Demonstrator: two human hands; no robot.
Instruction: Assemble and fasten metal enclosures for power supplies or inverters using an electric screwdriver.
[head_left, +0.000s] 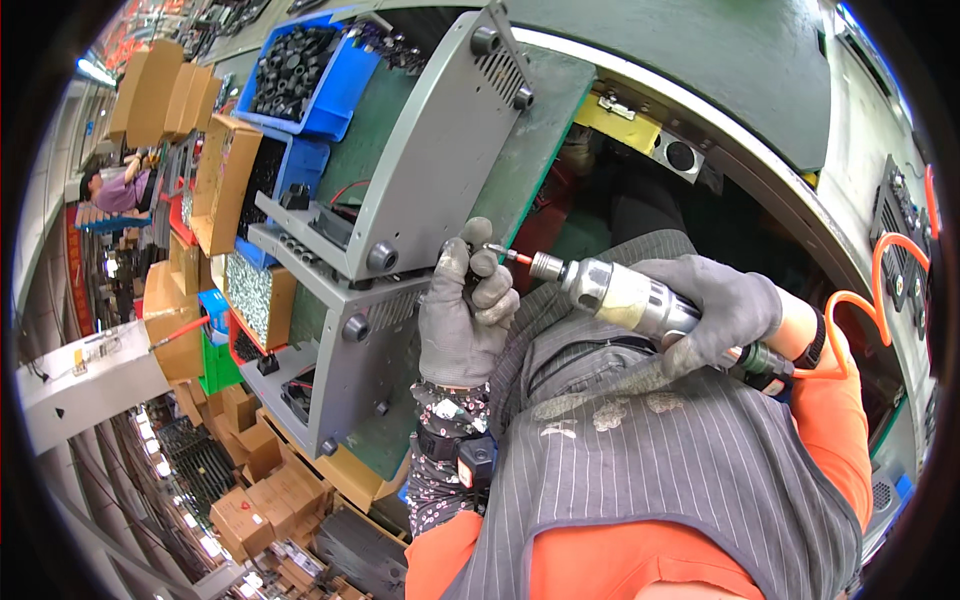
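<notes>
My right hand (725, 305), in a grey glove, is wrapped round a silver pneumatic screwdriver (625, 297). Its bit, with a red band, points left to the fingertips of my left hand (465, 325). That hand, gloved too, has its fingers curled in a pinch at the bit's tip; what they hold is too small to make out. Just beyond it stands a grey metal casing (425, 150) with black round feet (382, 256) at its corners. A second grey casing (350, 350) sits beside it, nearer to me, with similar feet.
Black round parts fill a blue bin (295, 75) at the far left. Small silver pieces lie in a cardboard box (255, 300). An orange air hose (880, 270) coils at the right. Under the green bench (535, 130) is a dark gap. Another person (120, 190) is in the left background.
</notes>
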